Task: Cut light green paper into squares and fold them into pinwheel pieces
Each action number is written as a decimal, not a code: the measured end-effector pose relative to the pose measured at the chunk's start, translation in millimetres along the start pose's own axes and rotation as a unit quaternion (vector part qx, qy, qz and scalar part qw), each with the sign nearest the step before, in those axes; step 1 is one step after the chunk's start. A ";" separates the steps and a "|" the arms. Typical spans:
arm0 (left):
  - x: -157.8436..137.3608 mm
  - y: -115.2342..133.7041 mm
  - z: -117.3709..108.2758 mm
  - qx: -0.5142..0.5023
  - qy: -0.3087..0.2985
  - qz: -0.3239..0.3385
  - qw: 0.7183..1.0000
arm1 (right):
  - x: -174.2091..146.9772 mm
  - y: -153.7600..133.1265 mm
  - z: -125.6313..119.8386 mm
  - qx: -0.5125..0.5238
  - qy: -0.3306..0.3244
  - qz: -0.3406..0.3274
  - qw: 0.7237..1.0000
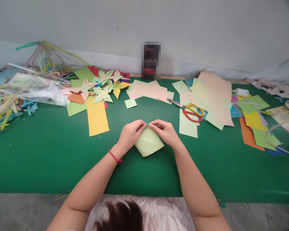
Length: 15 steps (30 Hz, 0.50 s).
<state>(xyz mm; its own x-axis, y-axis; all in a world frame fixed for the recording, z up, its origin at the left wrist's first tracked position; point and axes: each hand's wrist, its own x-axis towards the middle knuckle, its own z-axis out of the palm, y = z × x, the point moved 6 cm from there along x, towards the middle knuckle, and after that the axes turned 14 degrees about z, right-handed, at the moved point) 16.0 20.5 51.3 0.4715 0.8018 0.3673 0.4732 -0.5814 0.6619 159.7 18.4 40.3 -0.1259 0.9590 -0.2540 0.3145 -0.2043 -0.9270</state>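
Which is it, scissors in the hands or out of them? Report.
Out: the scissors lie on paper sheets, while left hand and right hand pinch pale green paper.

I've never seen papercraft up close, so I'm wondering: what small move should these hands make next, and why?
Probably press the far corner of the pale green sheet flat to firm a crease: the left hand and right hand both pinch it there, close together, while the rest spreads toward the person.
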 end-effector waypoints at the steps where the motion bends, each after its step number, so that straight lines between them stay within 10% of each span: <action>1: 0.2 0.7 0.2 0.002 -0.002 0.004 1.000 | -0.3 -0.9 0.3 0.002 -0.002 -0.002 1.000; 15: 0.5 4.4 0.2 -0.001 0.006 0.015 1.000 | -3.1 -8.2 3.2 -0.029 0.057 -0.055 0.996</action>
<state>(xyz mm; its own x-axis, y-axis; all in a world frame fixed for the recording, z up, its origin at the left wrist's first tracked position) 18.5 18.3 54.3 0.4765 0.7857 0.3945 0.4576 -0.6048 0.6518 154.5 16.5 47.8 -0.0553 0.9918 -0.1149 0.3586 -0.0876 -0.9294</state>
